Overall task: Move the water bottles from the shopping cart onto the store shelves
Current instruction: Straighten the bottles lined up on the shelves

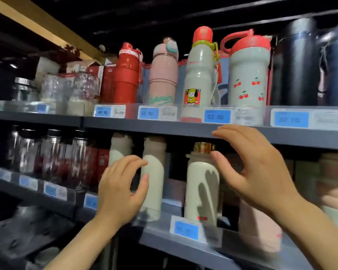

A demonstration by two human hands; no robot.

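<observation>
Judging by both hands held at the lower shelf (183, 248), a placing step is being finished there. Nearest, left of the gold-capped bottle (202, 184), the left hand (121, 190) is seen with fingers curved and apart, thumb beside a cream bottle (153, 178); no firm grip can be told. Right of the gold-capped bottle, the right hand (256, 172) is spread with fingers apart, holding nothing. Farther back and above it, finished rows are carried by the upper shelf (183, 126). No cart is shown; fetching another bottle is probably called for next.
</observation>
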